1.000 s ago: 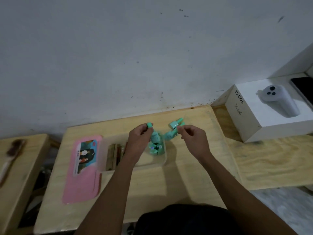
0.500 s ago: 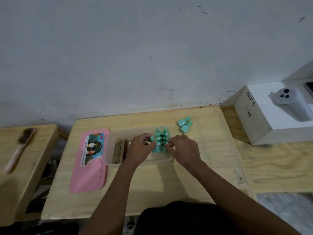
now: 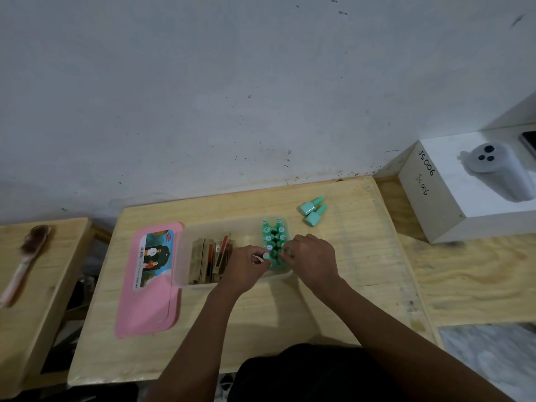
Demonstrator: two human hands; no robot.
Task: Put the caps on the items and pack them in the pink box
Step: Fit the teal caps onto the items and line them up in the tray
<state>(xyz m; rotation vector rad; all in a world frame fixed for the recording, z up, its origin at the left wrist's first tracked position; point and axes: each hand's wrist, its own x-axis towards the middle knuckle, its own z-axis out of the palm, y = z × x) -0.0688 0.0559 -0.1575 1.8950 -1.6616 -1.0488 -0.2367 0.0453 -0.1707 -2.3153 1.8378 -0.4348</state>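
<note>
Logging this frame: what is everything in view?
wooden table: one, pale, centre
translucent box: one, clear, on the table
pink lid: one, left of the box
flat packs: several, brown and red, box's left part
standing bottles: several, teal, box's right part
lying bottles: two, teal, table behind the box
white carton: one, right
grey device: one, on the carton
brush: one, brownish, on the side table, left
left hand: pinches a standing bottle
right hand: fingertips at the bottles, grip unclear
</note>
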